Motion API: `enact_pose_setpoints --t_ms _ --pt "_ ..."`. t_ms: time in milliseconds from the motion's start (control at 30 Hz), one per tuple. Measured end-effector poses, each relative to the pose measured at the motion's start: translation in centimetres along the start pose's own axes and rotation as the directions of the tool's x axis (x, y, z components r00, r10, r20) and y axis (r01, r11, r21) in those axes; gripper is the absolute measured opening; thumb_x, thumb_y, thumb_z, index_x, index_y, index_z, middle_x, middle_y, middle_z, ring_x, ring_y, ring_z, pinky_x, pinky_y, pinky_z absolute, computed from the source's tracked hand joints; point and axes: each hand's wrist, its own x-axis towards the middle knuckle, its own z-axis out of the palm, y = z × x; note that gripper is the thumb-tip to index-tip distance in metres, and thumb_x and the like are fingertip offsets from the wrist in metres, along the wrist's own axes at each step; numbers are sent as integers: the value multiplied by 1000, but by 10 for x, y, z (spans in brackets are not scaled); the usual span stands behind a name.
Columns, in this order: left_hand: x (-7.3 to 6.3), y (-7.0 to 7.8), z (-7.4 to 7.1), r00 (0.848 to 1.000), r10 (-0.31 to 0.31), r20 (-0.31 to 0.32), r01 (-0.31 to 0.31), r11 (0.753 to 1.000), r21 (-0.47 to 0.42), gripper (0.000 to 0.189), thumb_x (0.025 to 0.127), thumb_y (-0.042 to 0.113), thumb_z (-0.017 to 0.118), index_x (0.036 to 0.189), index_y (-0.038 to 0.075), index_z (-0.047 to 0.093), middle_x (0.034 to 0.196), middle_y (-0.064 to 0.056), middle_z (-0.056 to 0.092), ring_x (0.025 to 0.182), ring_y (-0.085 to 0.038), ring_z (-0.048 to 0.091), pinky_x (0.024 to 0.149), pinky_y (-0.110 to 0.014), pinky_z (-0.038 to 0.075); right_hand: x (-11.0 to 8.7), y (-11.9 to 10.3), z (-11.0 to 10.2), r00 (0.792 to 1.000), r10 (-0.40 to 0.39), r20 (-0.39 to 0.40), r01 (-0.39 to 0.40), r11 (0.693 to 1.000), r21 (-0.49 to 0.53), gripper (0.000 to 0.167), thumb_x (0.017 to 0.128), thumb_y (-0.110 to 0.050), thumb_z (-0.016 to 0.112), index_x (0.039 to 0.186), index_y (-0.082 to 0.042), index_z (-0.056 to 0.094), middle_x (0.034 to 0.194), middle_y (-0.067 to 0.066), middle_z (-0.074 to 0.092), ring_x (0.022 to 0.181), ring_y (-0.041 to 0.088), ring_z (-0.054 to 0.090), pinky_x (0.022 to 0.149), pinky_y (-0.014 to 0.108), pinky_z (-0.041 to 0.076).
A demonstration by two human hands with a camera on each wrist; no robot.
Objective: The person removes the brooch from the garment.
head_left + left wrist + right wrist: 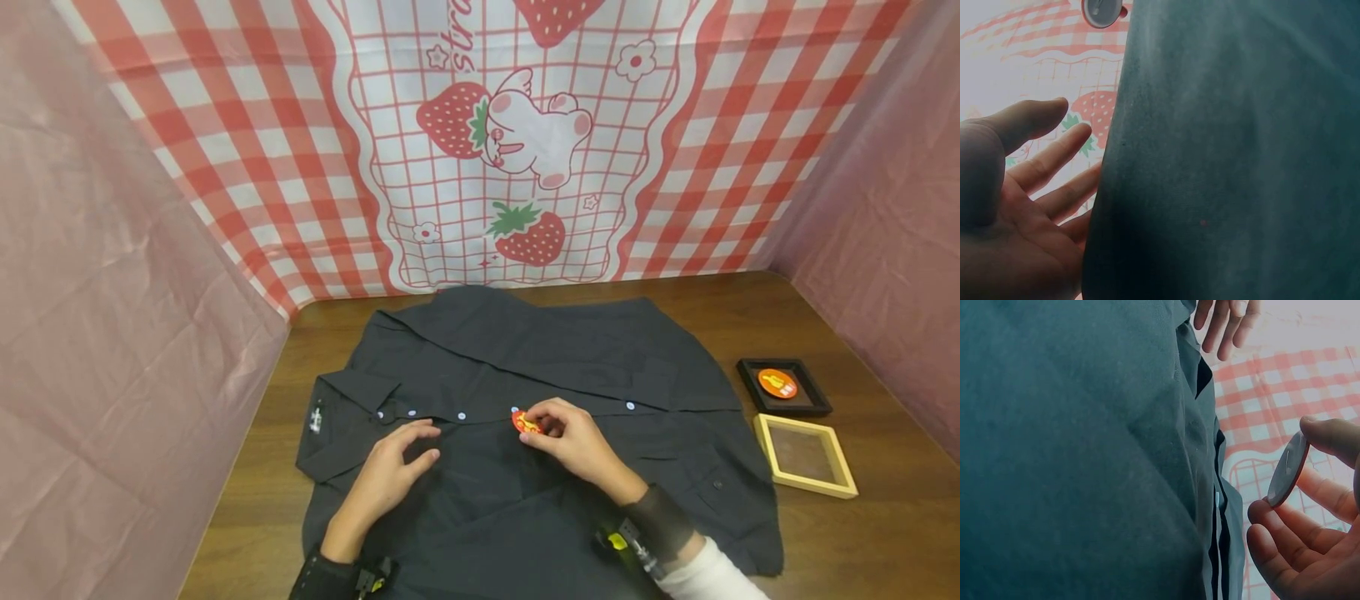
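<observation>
A dark button-up shirt (480, 492) lies spread on the table, its collar to the left and a row of pale buttons running across it. Over the placket, my right hand (573, 443) pinches a round red-and-yellow pin badge (527, 422) between thumb and fingers. The right wrist view shows that badge (1288, 469) tilted nearly edge-on, its grey back partly visible. My left hand (386, 473) hovers over the shirt near the collar, fingers relaxed and holding nothing. In the left wrist view, the left hand's palm (1035, 231) shows beside the dark cloth.
At the right of the wooden table (885, 533), a black frame (821, 400) holds an orange round badge (777, 383). Just in front of it lies a pale yellow frame (813, 485). A strawberry-print cloth (285, 183) hangs behind, with pink drapes (112, 333) at both sides.
</observation>
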Motion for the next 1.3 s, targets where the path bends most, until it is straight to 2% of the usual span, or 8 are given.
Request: enact_pose_setpoints --t_ms 233,400,867,1133,1300 --pt "0 1 -2 1000 -21 12 20 998 60 25 89 17 69 113 13 70 134 -11 61 128 -35 54 105 -57 41 1 2 -1 1000 6 -7 -6 1000 -2 21 75 -12 83 92 -10 71 87 3 66 71 1 57 61 19 52" --pt "-1 2 -3 1000 -11 6 10 994 110 25 89 18 69 114 13 69 134 -12 61 129 -35 53 105 -57 40 2 3 -4 1000 4 -26 -4 1000 -7 21 75 -13 83 92 -10 71 88 3 67 72 2 58 62 19 52" --pt "-3 0 -3 999 -41 33 37 994 103 30 89 21 69 118 13 67 137 -11 59 130 -35 52 106 -57 40 -1 7 -9 999 8 -54 -9 999 -35 22 75 -13 84 92 -9 71 88 3 67 71 2 58 61 19 52" --pt "-4 0 -3 999 -27 30 23 994 106 31 89 21 69 119 13 67 137 -12 59 130 -36 52 105 -57 40 -4 7 -12 998 20 -59 -23 999 -49 24 72 -9 84 92 -6 71 89 5 68 72 12 59 63 20 52" --pt "-4 1 -3 998 -32 45 27 994 106 31 89 22 69 119 12 67 138 -13 58 130 -37 51 105 -58 40 -5 8 -15 998 23 -60 -26 998 -58 24 73 -8 84 93 -7 71 89 4 67 73 13 59 64 20 52"
